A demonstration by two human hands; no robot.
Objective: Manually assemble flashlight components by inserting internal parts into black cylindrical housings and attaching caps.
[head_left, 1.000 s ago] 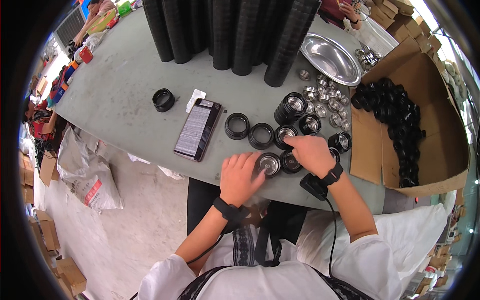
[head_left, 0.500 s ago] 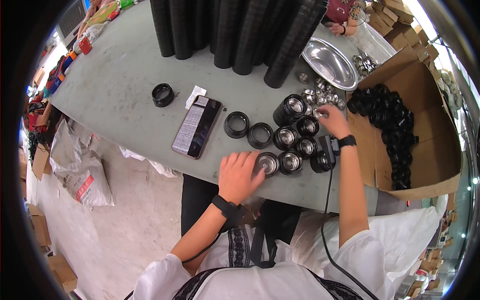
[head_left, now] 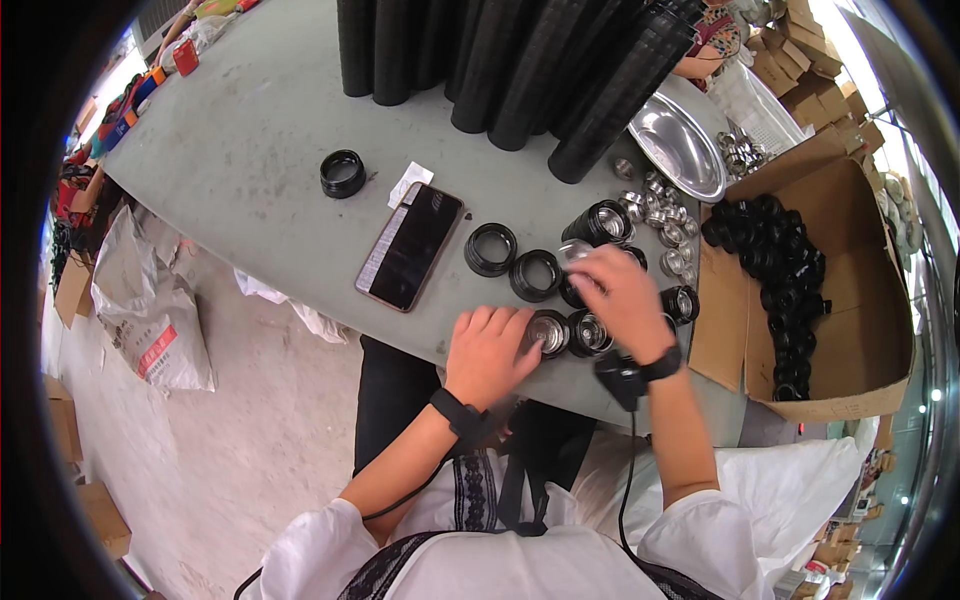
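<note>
Print (head_left: pixel 157 350) on white sack (head_left: pixel 148 308), silver cap (head_left: pixel 572 250) apparently in right hand (head_left: pixel 625 297).

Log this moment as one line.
Left hand: at silver-centred black ring | right hand: silver cap at fingertips | phone: lying on grey table

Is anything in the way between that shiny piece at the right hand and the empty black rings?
Nothing visible separates the blurred silver cap at the right hand from the nearer empty black ring. That ring itself lies before the farther empty ring, toward the phone.
</note>
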